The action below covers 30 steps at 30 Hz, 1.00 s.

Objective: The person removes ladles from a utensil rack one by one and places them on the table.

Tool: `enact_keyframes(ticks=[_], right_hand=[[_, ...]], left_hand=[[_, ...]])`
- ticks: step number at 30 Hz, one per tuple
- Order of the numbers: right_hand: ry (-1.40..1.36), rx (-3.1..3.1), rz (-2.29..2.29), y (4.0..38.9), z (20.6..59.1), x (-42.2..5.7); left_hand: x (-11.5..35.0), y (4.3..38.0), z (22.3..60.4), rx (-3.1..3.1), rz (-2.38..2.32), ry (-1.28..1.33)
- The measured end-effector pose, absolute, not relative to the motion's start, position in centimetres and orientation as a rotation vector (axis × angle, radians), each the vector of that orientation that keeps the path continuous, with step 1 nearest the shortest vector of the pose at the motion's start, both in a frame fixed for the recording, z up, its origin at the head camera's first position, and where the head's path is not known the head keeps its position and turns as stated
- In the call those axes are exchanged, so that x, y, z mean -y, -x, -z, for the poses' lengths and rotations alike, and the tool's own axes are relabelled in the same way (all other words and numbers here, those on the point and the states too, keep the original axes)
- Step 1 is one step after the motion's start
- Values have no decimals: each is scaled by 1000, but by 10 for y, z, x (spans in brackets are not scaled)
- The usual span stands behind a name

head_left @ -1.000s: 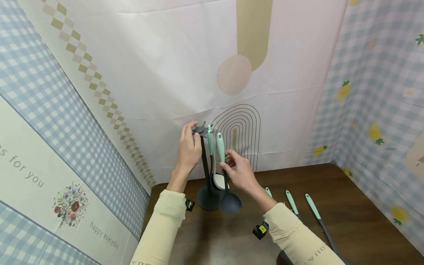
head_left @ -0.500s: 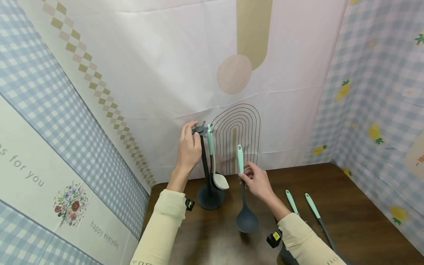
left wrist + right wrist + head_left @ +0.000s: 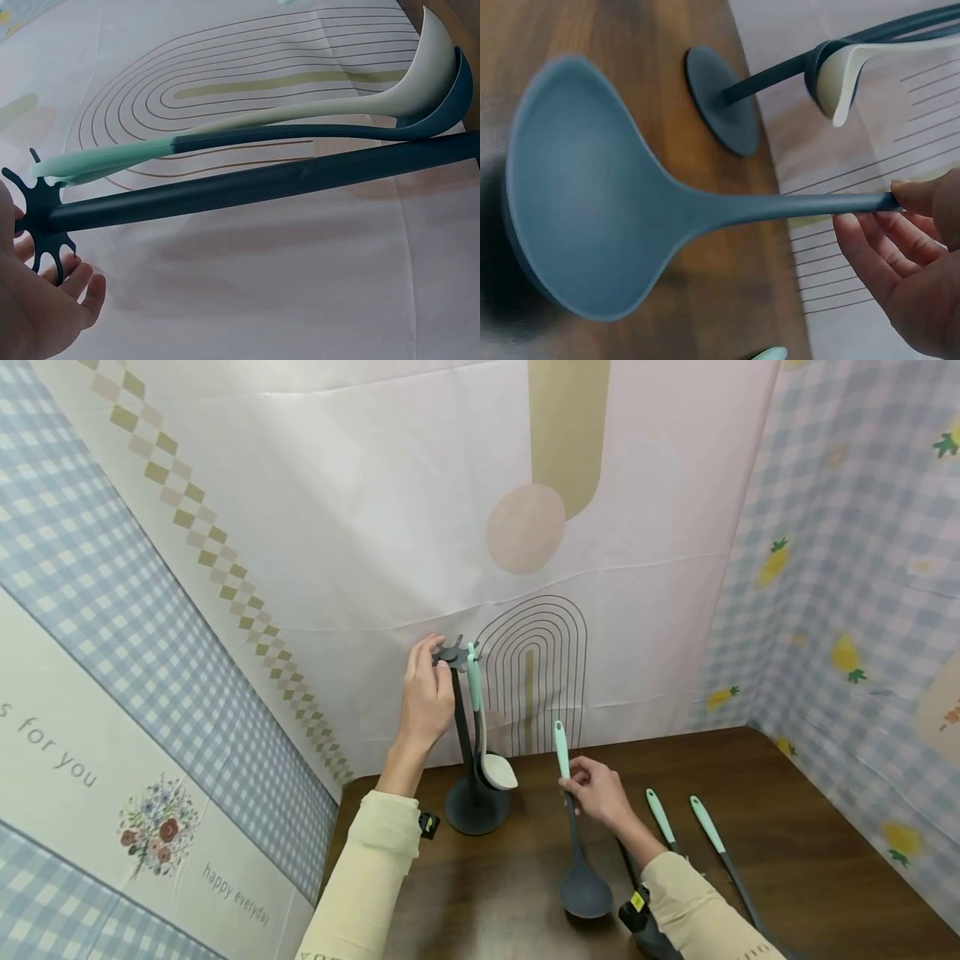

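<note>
My left hand (image 3: pixel 427 702) holds the hooked top of a dark utensil stand (image 3: pixel 477 820), its fingers around the hooks (image 3: pixel 49 251) in the left wrist view. From one hook hang a white ladle (image 3: pixel 427 64) and a dark ladle (image 3: pixel 459 101), nested together, with mint handles. Away to the right, my right hand (image 3: pixel 600 789) pinches a second dark ladle (image 3: pixel 587 893) just below its mint handle. That ladle is nearly upright, bowl downward, over the brown table. In the right wrist view, thumb and fingers meet on its thin shaft (image 3: pixel 780 206).
Two mint-handled utensils (image 3: pixel 662 818) (image 3: pixel 708 827) lie on the table (image 3: pixel 810 827) at the right. A dark utensil head (image 3: pixel 656 939) shows partly under the right forearm. A patterned cloth wall (image 3: pixel 375 527) rises behind the stand, with checked cloth at both sides.
My right hand has carried the dark ladle away from the stand, rightward and down toward the near side. My left hand has stayed on the stand's top.
</note>
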State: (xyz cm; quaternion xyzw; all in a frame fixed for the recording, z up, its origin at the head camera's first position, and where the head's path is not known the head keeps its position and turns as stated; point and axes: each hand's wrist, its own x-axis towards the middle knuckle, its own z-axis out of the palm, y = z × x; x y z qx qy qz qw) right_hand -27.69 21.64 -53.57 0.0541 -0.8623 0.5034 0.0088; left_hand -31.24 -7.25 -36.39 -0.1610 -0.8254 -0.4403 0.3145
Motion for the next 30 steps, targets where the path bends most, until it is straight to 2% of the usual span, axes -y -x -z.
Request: enact_keyframes(ticks=[12, 30], right_hand=[[-102, 2776, -1578, 271, 568, -222], [-24, 2850, -1601, 270, 597, -223]], left_hand=[[73, 311, 364, 2173, 1158, 416], [72, 311, 365, 2162, 1165, 433]])
